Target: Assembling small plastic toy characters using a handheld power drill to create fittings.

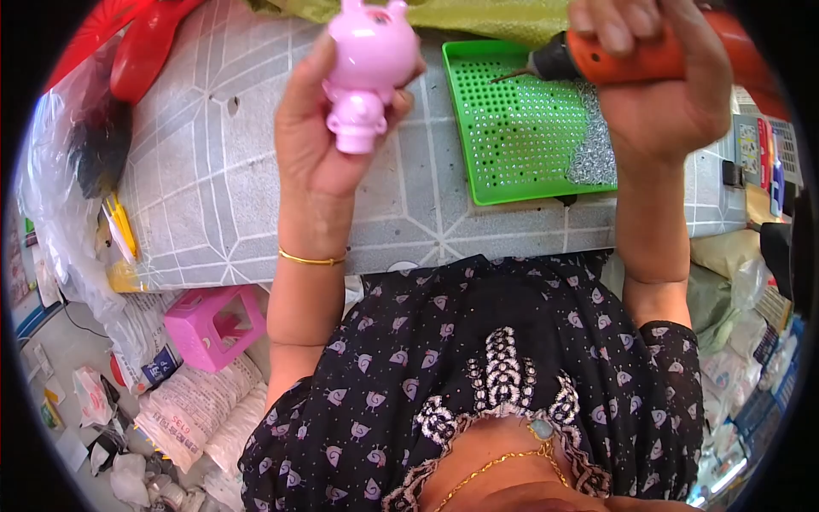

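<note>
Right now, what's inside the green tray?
Green tray: silvery pieces heaped at right, bright dots in many holes. Right hand and orange drill hide its upper right corner; what's there, or under the heap, can't be seen.

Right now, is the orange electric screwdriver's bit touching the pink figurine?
Apart: the head view shows grey tablecloth and part of the green tray between the bit and the pink figurine.

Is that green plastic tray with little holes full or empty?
Partly filled: small silvery metal pieces heap at the right of the tray; some upper-left holes look empty.
</note>
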`<state>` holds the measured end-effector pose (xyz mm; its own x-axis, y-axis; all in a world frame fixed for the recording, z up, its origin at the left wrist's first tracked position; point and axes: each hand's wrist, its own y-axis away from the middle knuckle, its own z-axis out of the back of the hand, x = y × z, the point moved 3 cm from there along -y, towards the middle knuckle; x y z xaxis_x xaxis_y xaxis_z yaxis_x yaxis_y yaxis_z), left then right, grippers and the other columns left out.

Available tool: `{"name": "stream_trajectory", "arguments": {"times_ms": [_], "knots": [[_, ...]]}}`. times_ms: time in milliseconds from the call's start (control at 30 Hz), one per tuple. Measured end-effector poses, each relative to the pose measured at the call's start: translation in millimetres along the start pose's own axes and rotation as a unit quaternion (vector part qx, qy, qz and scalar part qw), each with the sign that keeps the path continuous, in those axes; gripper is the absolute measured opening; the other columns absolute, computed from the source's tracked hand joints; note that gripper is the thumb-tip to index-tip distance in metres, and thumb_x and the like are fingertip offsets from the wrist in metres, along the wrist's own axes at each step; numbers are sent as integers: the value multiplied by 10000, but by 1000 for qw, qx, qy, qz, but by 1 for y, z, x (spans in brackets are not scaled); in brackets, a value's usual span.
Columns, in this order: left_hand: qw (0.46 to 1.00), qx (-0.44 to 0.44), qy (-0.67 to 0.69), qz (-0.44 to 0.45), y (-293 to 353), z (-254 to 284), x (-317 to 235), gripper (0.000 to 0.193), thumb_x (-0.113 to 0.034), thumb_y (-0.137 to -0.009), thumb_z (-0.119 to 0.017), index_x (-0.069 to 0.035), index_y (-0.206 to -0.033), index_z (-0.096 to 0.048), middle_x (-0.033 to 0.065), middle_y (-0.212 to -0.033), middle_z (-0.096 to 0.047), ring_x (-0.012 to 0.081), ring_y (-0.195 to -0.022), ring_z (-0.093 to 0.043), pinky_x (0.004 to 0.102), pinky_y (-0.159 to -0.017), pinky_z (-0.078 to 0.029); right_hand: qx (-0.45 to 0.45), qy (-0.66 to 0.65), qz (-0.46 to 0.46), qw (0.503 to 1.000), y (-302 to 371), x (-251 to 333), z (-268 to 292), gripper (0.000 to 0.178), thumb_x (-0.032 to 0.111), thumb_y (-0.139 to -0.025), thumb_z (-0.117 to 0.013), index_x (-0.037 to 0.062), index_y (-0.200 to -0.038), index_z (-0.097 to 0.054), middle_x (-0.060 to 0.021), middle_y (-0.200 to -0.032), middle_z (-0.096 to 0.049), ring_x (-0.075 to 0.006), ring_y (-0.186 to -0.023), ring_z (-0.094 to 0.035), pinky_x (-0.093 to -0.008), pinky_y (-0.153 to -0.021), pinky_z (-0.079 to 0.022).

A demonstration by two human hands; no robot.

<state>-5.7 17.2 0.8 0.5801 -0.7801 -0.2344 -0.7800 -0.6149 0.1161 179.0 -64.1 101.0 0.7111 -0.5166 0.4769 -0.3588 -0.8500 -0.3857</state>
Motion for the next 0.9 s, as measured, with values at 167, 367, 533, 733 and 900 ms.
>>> {"name": "stream_trajectory", "arguments": {"times_ms": [167, 367, 533, 733, 900], "knots": [[993, 31, -112, 4, 1, 1, 21, 790, -263, -847, -756, -110, -1487, -320, 313, -1403, -421, 493, -1203, -525, 462, -786, -580, 81, 332, 119, 932, -16, 56, -12, 155, 229, -988, -527, 77, -958, -538, -2, -712, -537, -110, -564, -562, -301, -598, -533], [991, 29, -130, 20, 5, -5, 32, 822, -264, -828, -756, -10, -1467, -306, 321, -1339, -465, 479, -1188, -547, 460, -780, -622, 219, 310, 124, 917, -35, 65, -28, 182, 248, -1026, -471, 85, -979, -536, 1, -723, -545, -112, -560, -560, -302, -614, -528], [988, 15, -155, 3, 6, -7, 31, 846, -281, -818, -751, 78, -1435, -297, 331, -1279, -507, 494, -1165, -559, 476, -778, -630, 218, 317, 129, 914, -37, 43, -45, 185, 255, -1029, -464, 90, -982, -532, 6, -724, -543, -109, -558, -558, -302, -619, -528], [991, 11, -131, 11, 5, -13, 35, 701, -261, -807, -754, 33, -1357, -433, 227, -1236, -595, 330, -1006, -675, 387, -728, -637, 217, 326, 129, 911, -40, 36, -45, 188, 263, -1033, -456, 96, -985, -528, 12, -725, -541, -104, -557, -555, -301, -625, -528], [988, 12, -156, 9, 4, -10, 35, 796, -333, -833, -739, -21, -1445, -336, 330, -1248, -528, 476, -1123, -589, 426, -720, -628, 218, 335, 127, 908, -41, 31, -47, 190, 269, -1036, -449, 101, -988, -524, 16, -726, -539, -101, -555, -554, -301, -629, -528]]}}
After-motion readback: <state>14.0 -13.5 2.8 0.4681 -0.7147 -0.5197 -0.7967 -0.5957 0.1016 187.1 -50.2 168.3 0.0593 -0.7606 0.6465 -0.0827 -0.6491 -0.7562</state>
